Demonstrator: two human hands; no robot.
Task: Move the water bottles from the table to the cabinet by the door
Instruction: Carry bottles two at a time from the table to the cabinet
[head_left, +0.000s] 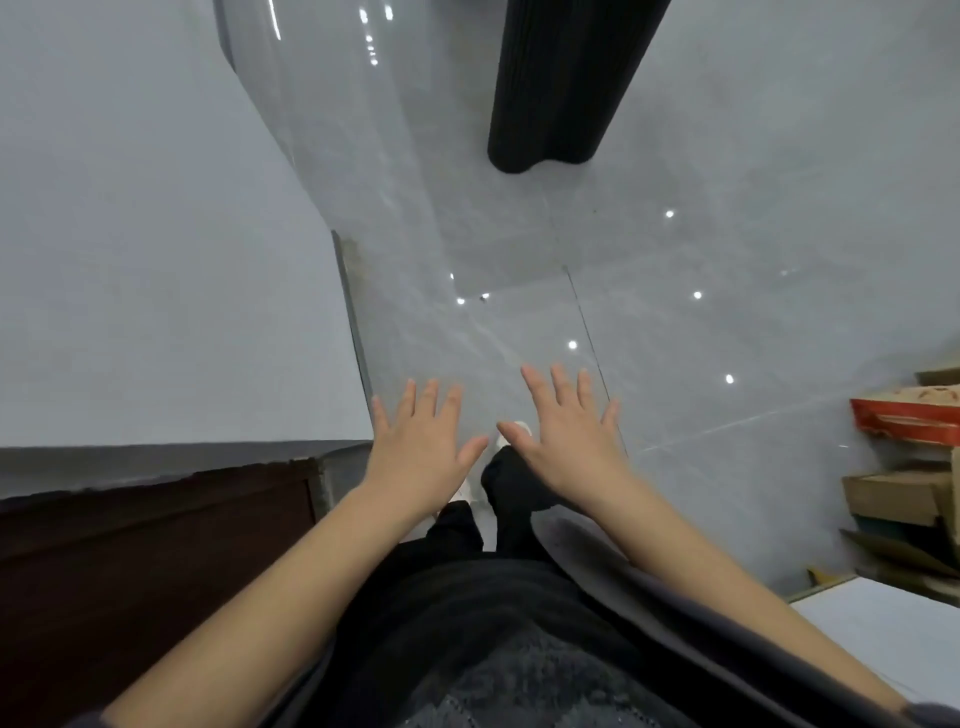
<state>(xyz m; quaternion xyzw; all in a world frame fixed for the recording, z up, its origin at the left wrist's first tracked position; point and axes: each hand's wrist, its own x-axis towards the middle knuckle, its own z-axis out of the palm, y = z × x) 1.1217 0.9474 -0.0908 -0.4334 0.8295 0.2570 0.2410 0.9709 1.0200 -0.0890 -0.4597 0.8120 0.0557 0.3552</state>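
Dark trousers (457, 613) nearest, both bare forearms reaching out over them; left hand (423, 452) and right hand (563, 439) flat, palms down, fingers spread, grasping nothing, above the grey tiled floor (675, 260). Left of the hands a dark wood cabinet (156, 561) against the wall (156, 260); right of them, stacked cardboard boxes (904, 467). Beyond the hands, a black ribbed column (566, 78); no bottles in view.
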